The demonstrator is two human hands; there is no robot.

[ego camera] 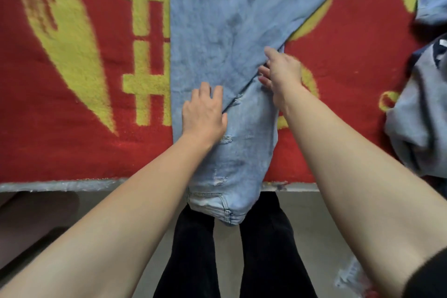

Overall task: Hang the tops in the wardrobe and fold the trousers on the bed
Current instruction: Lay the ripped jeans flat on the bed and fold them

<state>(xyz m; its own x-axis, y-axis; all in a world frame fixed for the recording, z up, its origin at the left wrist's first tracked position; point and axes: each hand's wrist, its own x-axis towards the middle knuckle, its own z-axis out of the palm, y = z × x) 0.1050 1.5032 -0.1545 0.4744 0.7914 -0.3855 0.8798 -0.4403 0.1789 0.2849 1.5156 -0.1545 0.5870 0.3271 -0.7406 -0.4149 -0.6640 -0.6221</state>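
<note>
One jeans [212, 31]; left hand [203, 113] presses; right hand [281, 72] pinches.

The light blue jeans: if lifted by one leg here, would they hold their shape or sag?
Probably floppy: the jeans drape limply over the bed edge and bunch where the right hand grips a leg. Likely fairly heavy for cloth, being denim. Unlikely to slide freely on the fuzzy blanket.

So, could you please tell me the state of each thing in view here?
blanket: spread flat.
jeans: unfolded on the blanket, legs spread in a V, waistband hanging over its near edge.
left hand: open, pressing on the jeans.
right hand: gripping one jeans leg near the crotch.
pile of clothes: crumpled, lying on the blanket's right side.
</note>
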